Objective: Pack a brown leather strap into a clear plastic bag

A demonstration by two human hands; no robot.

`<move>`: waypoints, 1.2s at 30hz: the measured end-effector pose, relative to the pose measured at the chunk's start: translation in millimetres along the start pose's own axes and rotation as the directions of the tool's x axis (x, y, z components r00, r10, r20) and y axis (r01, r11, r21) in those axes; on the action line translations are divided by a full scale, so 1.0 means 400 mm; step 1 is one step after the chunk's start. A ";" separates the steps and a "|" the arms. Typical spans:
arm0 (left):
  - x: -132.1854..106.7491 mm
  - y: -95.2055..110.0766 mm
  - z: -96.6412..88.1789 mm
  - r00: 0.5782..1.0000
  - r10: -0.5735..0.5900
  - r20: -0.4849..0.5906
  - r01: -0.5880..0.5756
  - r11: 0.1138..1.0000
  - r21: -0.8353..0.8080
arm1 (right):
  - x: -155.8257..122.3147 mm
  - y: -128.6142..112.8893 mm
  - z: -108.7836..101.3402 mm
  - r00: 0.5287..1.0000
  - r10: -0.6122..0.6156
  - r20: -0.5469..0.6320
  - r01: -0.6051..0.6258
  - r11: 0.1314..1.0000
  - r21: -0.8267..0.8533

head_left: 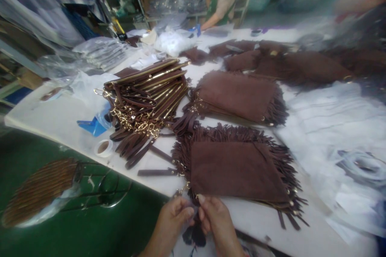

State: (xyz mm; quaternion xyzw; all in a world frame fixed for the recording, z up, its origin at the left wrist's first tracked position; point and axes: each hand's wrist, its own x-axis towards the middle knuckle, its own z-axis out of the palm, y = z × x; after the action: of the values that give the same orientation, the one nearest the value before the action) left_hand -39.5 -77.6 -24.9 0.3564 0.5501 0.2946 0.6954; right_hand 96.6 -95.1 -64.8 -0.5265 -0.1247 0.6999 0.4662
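At the table's near edge, my left hand [178, 213] and my right hand [215, 215] work close together with fingers pinched. Between them is a small dark strap [196, 236] that hangs below the fingers; its details are blurred. Just beyond my fingertips lies the near corner of a brown fringed clutch bag [238, 168], on top of a stack. Gold clasp hardware [187, 186] shows at that corner beside my left hand. Fingers partly hide where the strap meets the bag.
Many brown zippered pouches [150, 92] with gold clasps fan out left of centre. Another fringed stack [238, 94] lies behind. A tape roll [104, 148], blue piece [93, 125], white wrapping [334, 116] and wicker stool [42, 190] surround the work. A person [221, 0] stands across the table.
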 end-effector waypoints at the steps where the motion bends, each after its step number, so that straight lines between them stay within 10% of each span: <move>1: 0.001 0.002 0.004 1.000 0.003 -0.008 -0.003 1.000 0.006 | 0.004 0.003 -0.002 1.000 -0.004 0.003 0.004 1.000 -0.012; 20: 0.031 0.051 0.063 0.999 -0.037 -0.017 0.037 0.999 0.012 | -0.011 -0.005 -0.049 0.993 -0.095 0.069 0.102 0.989 -0.107; 36: 0.006 0.072 0.120 0.965 -0.140 -0.223 0.113 0.985 -0.129 | -0.020 -0.022 -0.025 0.995 -0.095 -0.015 0.093 0.992 -0.090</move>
State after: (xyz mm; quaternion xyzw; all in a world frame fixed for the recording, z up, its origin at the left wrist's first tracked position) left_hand 7.3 -67.3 3.9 0.2430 0.6310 0.3202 0.6635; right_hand 109.7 -99.9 -58.1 -0.5471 -0.1762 0.6657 0.4759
